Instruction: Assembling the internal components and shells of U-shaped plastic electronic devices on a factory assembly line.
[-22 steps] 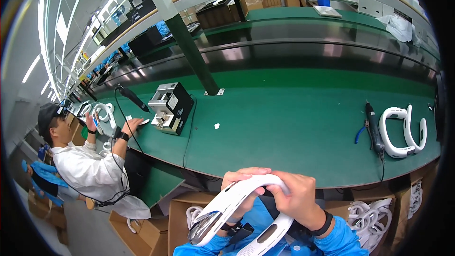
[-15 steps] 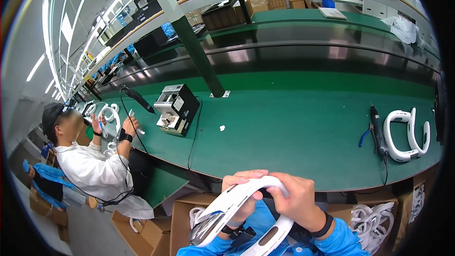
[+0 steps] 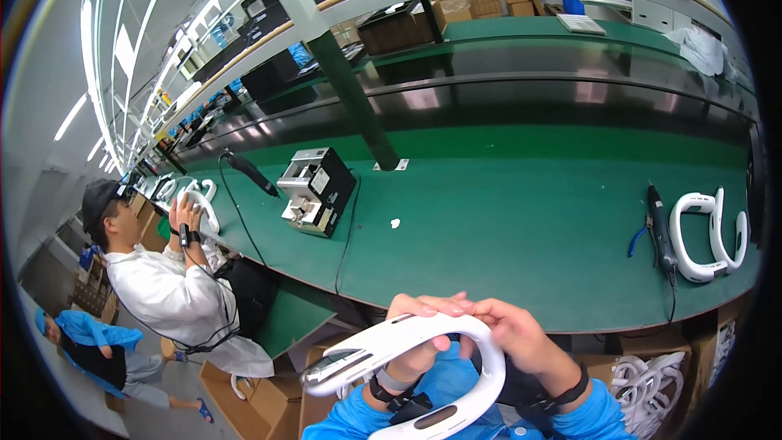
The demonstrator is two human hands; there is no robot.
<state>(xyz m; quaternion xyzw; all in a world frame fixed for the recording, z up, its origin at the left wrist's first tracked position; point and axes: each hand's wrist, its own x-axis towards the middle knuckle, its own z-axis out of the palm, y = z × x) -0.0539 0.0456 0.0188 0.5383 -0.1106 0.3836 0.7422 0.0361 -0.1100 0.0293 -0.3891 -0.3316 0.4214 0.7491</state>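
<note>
White U-shaped neckband housing (image 3: 423,358) sits below the near edge of the green workbench (image 3: 505,220), held in front of the person's chest. Left hand (image 3: 419,334) has fingers curled over the upper arm of the band; right hand (image 3: 513,338) is closed around the bend. Judgement: a firm two-handed hold near the curve should prevent twisting; pressure on the open end is best avoided. On the bench: electric screwdriver (image 3: 661,232), second white housing (image 3: 709,232), boxy grey device (image 3: 318,189). A co-worker in white (image 3: 175,293) handles a similar part at left. Shelving runs behind.
</note>
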